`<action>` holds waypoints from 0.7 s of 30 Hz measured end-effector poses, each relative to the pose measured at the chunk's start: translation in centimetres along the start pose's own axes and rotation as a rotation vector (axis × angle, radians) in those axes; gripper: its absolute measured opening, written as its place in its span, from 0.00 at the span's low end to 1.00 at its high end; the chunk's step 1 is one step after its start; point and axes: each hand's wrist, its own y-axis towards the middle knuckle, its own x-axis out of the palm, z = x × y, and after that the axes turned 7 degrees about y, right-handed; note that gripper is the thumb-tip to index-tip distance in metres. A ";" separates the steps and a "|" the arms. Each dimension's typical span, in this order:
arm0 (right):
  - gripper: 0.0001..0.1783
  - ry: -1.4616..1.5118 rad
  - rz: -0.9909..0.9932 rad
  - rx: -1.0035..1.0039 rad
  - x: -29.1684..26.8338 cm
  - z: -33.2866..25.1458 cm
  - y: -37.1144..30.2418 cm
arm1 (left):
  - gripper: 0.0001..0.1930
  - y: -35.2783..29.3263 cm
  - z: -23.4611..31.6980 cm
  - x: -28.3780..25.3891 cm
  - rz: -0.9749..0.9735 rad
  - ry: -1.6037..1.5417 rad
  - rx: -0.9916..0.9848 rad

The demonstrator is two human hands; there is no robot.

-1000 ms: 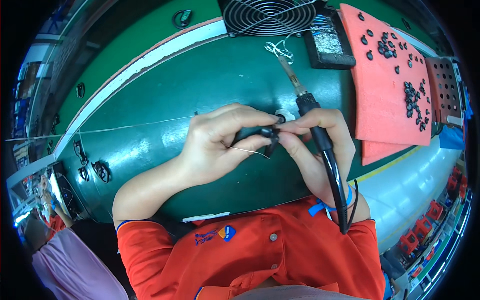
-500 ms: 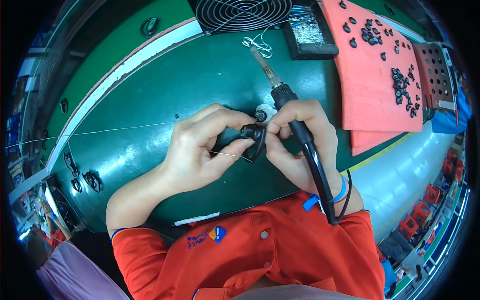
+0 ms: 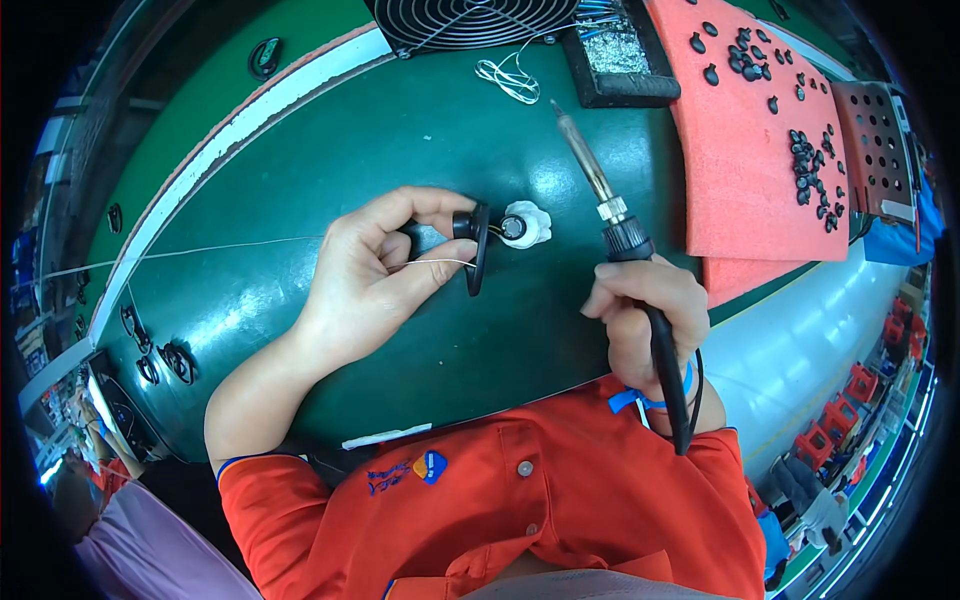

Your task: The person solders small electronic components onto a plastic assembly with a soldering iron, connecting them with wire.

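Observation:
My left hand pinches a black earphone shell with a curved, hook-like body between thumb and fingers. A thin strand of solder wire runs through the same hand and reaches the shell. Just right of the shell, a small round black part rests on a white lump on the bench; fine wires show between part and shell. My right hand is closed around the black handle of a soldering iron. The iron's tip points up and away, apart from the shell.
A fan with a wire guard stands at the far edge, near a coil of white wire and a black tray. Several small black parts lie on a pink foam sheet. Black pieces lie at the left.
My right hand has drawn away from the shell to the right and lower, carrying the iron. My left hand has turned the shell more upright, and the small round part now shows clearly on the white lump.

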 end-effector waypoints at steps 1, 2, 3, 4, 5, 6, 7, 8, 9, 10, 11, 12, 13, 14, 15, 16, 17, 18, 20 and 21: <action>0.23 -0.030 -0.041 -0.023 -0.3 -0.2 0.1 | 0.15 0.0 -0.1 0.2 0.045 0.035 0.042; 0.23 -0.029 -0.040 -0.018 -0.2 -0.1 0.0 | 0.15 0.0 -0.1 0.3 0.088 0.069 0.087; 0.22 -0.028 0.068 -0.021 -0.1 0.0 -0.1 | 0.15 0.1 -0.3 0.4 0.085 0.068 0.084; 0.21 -0.028 0.177 -0.024 0.1 0.1 -0.2 | 0.15 0.3 -0.6 0.4 0.100 0.132 0.141; 0.21 -0.001 0.234 -0.090 0.3 0.4 -0.2 | 0.16 0.3 -0.8 0.4 0.116 0.197 0.197; 0.21 0.000 0.234 -0.085 0.2 0.4 -0.3 | 0.16 0.3 -0.8 0.5 0.113 0.196 0.193; 0.20 -0.065 0.220 -0.124 0.1 0.4 -0.5 | 0.16 0.3 -0.9 0.6 0.124 0.222 0.204; 0.19 -0.128 0.203 -0.163 0.1 0.4 -0.6 | 0.16 0.3 -1.0 0.6 0.137 0.248 0.214; 0.15 -0.083 0.159 -0.175 -0.1 0.2 -0.5 | 0.16 0.3 -1.1 0.6 0.137 0.248 0.210; 0.15 -0.080 0.158 -0.172 -0.2 0.1 -0.5 | 0.15 0.2 -1.0 0.6 0.141 0.244 0.213; 0.13 -0.087 0.129 -0.173 -0.4 -0.1 -0.6 | 0.15 0.2 -1.0 0.6 0.144 0.240 0.220; 0.11 -0.092 0.100 -0.175 -0.4 -0.3 -0.7 | 0.15 0.2 -1.0 0.6 0.143 0.240 0.218; 0.08 -0.089 0.103 -0.188 -0.4 -0.3 -0.6 | 0.15 0.2 -1.0 0.6 0.148 0.239 0.223; 0.08 -0.088 0.102 -0.188 -0.4 -0.3 -0.6 | 0.15 0.2 -1.0 0.5 0.154 0.238 0.228; 0.08 -0.097 0.101 -0.181 -0.4 -0.4 -0.6 | 0.15 0.2 -1.1 0.5 0.155 0.238 0.227; 0.08 -0.106 0.100 -0.174 -0.4 -0.4 -0.6 | 0.15 0.2 -1.2 0.5 0.149 0.231 0.237; 0.08 -0.106 0.100 -0.173 -0.3 -0.4 -0.6 | 0.15 0.2 -1.2 0.5 0.141 0.223 0.247; 0.07 -0.105 0.109 -0.175 -0.2 -0.4 -0.5 | 0.15 0.1 -1.1 0.5 0.140 0.222 0.247; 0.07 -0.104 0.116 -0.178 -0.2 -0.4 -0.5 | 0.17 0.0 -0.9 0.4 0.089 0.248 0.206; 0.07 -0.111 0.117 -0.172 -0.2 -0.4 -0.5 | 0.17 0.0 -0.9 0.3 0.089 0.247 0.206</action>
